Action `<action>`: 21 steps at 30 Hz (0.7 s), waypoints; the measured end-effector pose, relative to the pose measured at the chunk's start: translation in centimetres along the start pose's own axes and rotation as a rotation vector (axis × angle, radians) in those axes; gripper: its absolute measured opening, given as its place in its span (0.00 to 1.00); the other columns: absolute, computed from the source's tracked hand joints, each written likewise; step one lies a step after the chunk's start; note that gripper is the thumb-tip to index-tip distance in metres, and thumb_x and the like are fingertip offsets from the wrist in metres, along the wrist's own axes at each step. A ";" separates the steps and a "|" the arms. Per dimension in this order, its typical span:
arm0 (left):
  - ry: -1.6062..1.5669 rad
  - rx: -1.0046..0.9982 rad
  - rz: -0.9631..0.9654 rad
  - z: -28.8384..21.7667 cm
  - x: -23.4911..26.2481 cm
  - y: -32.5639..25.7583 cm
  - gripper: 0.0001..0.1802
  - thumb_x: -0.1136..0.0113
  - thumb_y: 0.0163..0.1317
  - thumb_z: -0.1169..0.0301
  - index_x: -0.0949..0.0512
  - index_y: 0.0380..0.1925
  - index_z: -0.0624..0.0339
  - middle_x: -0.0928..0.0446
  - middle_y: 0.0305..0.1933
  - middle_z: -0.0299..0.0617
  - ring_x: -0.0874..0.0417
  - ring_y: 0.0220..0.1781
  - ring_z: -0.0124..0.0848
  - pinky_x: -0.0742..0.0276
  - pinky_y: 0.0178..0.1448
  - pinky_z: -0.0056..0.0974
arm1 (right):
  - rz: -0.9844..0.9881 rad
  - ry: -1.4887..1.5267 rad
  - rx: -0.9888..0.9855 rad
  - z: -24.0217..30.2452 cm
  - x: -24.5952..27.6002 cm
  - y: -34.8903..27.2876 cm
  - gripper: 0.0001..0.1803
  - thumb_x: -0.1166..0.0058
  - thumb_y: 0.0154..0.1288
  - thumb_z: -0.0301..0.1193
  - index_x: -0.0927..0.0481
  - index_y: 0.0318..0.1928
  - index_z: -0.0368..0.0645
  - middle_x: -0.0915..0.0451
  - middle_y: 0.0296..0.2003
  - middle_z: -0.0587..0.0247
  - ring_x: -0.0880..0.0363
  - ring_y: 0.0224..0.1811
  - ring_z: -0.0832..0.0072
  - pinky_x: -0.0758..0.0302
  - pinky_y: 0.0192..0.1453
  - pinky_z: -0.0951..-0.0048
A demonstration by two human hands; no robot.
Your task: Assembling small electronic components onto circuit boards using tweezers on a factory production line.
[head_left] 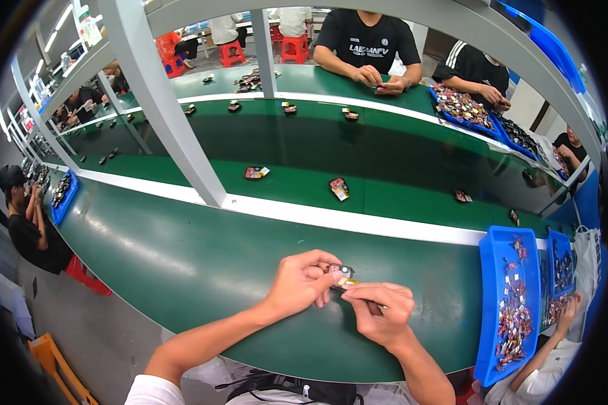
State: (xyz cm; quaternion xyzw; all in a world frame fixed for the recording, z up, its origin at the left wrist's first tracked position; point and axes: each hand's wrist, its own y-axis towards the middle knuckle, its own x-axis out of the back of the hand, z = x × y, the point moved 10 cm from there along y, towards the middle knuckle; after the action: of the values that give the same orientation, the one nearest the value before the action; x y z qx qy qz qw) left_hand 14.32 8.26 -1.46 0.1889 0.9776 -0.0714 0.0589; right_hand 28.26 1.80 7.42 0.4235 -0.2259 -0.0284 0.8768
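Note:
Above the green table (182,236), my left hand (296,285) grips a small black oval unit (340,270) with a pinkish face and a round light spot. From the other side, my right hand (383,309) pinches at the unit's lower end, where a yellow and white piece (346,282) shows. What lies between the right fingertips is partly hidden by them. Both hands are close together, nearly touching.
A conveyor belt (398,196) carries several similar units, such as one pink-and-white unit (339,190). Blue trays (488,297) of small parts stand at my right. A grey frame post (162,101) rises ahead. Co-workers sit across, left and right.

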 end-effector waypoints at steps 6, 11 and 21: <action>0.009 0.043 -0.072 0.1 0.2 -0.1 0.10 0.40 0.69 0.77 0.22 0.49 0.68 0.17 0.33 0.44 0.22 0.20 0.23 0.26 0.21 0.29 | -0.011 -0.037 -0.067 -0.1 0.0 0.2 0.11 0.34 0.46 0.14 0.14 0.29 0.43 0.12 0.27 0.65 0.14 0.23 0.73 0.23 0.28 0.77; -0.014 -0.054 -0.086 0.1 -2.5 1.0 0.04 0.43 0.67 0.80 0.23 0.40 0.69 0.19 0.28 0.42 0.24 0.16 0.23 0.33 0.15 0.32 | -0.023 -0.061 -0.099 -0.1 1.8 -0.7 0.08 0.37 0.52 0.14 0.18 0.31 0.39 0.15 0.27 0.60 0.24 0.20 0.80 0.38 0.20 0.81; 0.216 -0.413 -0.418 -5.6 3.8 9.6 0.01 0.45 0.57 0.84 0.27 0.29 0.72 0.22 0.19 0.50 0.22 0.10 0.35 0.26 0.16 0.40 | -0.161 0.017 -0.174 -1.4 5.9 -0.7 0.09 0.36 0.63 0.14 0.16 0.44 0.27 0.13 0.41 0.51 0.15 0.36 0.72 0.18 0.39 0.75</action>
State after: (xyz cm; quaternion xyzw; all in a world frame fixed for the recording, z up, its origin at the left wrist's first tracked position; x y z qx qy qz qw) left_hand 13.97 19.30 2.34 -0.0255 0.9897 0.1387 -0.0241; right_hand 34.27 0.96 8.36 0.3627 -0.1805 -0.1145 0.9071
